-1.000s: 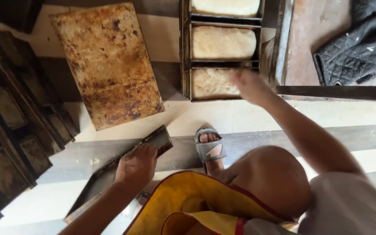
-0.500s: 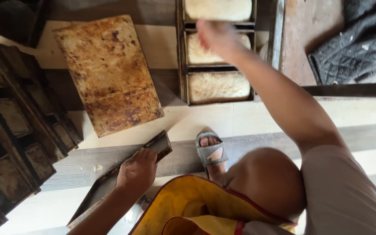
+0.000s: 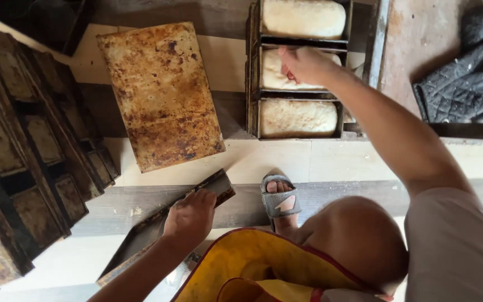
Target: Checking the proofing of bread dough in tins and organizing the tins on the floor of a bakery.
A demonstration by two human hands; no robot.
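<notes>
The left hand clamped a long dark metal lid; the right hand pinched the middle pale dough loaf beneath its fingers.

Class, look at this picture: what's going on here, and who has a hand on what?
A person crouches over a floor. The right hand reaches into the middle compartment of a strap of loaf tins, touching the pale loaf there; the loaves either side lie untouched. The left hand rests on a long dark tin lying on the floor. A rusty flat tray lies nearby, with empty tins stacked to the left and dark oven mitts at the right.
</notes>
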